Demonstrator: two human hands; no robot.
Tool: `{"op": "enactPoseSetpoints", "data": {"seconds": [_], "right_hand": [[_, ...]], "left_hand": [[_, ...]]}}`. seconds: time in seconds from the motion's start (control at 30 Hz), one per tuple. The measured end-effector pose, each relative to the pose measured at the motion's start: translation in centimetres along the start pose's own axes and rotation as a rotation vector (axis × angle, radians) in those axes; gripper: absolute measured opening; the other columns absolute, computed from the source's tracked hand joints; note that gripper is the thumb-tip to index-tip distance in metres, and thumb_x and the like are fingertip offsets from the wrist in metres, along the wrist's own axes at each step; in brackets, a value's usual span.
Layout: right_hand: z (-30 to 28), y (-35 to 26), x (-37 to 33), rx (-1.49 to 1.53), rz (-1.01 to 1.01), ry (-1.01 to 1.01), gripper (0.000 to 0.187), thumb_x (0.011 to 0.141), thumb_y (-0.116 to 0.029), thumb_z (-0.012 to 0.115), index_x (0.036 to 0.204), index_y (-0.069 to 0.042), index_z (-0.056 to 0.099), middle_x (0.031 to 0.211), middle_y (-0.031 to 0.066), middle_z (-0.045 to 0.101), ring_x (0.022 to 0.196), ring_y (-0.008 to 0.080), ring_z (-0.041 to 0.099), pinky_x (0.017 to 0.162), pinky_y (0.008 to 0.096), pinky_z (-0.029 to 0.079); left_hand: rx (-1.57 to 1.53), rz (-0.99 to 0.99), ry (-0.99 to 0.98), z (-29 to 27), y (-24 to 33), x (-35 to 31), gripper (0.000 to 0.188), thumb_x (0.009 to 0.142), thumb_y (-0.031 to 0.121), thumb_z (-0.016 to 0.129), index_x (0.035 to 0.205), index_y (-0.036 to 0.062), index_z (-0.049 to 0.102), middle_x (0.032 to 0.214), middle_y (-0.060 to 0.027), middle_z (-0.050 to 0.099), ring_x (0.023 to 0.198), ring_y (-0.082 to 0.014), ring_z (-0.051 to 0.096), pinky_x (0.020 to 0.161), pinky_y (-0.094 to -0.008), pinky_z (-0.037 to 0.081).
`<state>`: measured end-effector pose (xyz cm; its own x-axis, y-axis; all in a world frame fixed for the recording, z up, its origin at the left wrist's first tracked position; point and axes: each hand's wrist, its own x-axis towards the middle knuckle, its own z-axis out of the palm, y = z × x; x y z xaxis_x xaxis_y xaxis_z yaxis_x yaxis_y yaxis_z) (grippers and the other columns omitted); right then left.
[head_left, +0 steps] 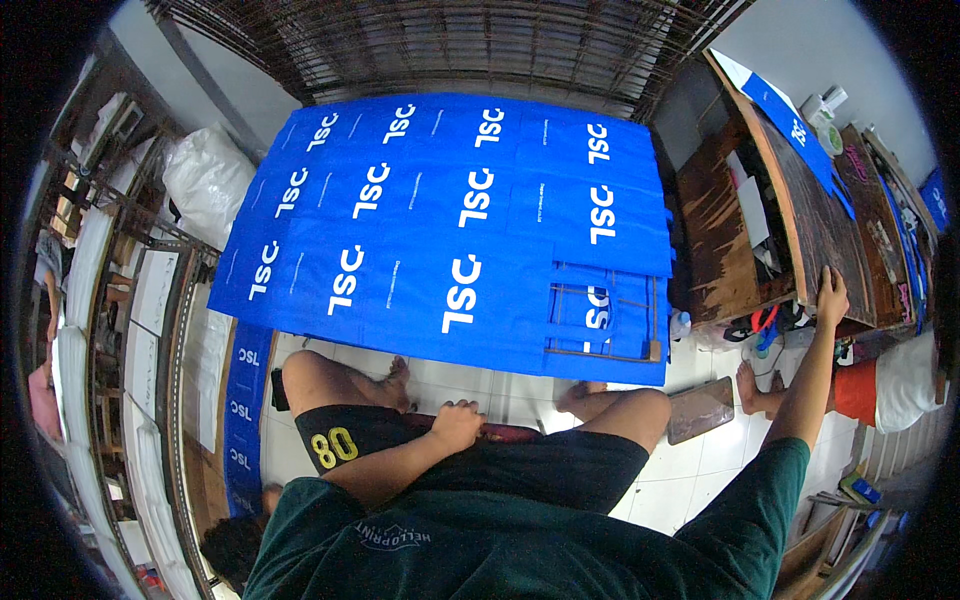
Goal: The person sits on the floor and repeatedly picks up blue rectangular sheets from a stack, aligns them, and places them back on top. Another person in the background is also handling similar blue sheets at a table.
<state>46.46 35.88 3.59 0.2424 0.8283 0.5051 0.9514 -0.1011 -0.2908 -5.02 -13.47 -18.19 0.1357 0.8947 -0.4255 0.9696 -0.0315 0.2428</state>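
I'd keep the blue printed sheets flat where they spread ahead, the left hand curled loosely, the right hand at the wooden table's edge, both grips unclear.

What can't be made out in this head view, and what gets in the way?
All in the head view:
Left hand: its palm side is hidden by the back of the hand, so its grip can't be told.
Right hand: its underside is turned away; whether it grips the wooden table is unclear.
Blue sheets: they cover whatever supports them; their finest print is too small.
Co-worker in orange shorts: head lost at the dark right rim.
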Motion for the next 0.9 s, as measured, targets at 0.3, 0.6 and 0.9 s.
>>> {"op": "enactPoseSetpoints", "data": {"seconds": [0.3,0.6,0.9], "right_hand": [[0.4,0.4,0.4,0.011,-0.003,0.023,0.048,0.084,-0.049,0.052,0.116,-0.014,0.060,0.115,0.0145,0.059,0.110,0.0299,0.054,0.093,0.0355,0.039],[0.6,0.9,0.5,-0.065,-0.020,0.025,0.051,0.083,-0.052,0.050,0.116,-0.015,0.060,0.117,0.0142,0.058,0.110,0.0320,0.053,0.093,0.0375,0.040],[-0.1,0.6,0.5,-0.018,0.004,-0.022,0.052,0.084,-0.051,0.050,0.117,-0.011,0.059,0.119,0.0135,0.057,0.111,0.0324,0.052,0.095,0.0388,0.038]], "left_hand": [[-0.038,0.009,0.077,-0.8,0.2,-0.4,0.015,0.070,0.020,0.063,0.082,0.0113,0.066,0.091,-0.0096,0.059,0.088,-0.0258,0.059,0.069,-0.0406,0.049],[0.010,0.019,-0.033,-0.8,0.1,0.0,0.022,0.074,0.023,0.062,0.093,0.0130,0.064,0.095,-0.0090,0.058,0.092,-0.0270,0.059,0.069,-0.0445,0.050],[0.047,0.037,-0.006,0.0,-0.2,0.1,0.021,0.073,0.025,0.062,0.090,0.0134,0.064,0.093,-0.0086,0.058,0.090,-0.0264,0.059,0.067,-0.0419,0.051]]}}
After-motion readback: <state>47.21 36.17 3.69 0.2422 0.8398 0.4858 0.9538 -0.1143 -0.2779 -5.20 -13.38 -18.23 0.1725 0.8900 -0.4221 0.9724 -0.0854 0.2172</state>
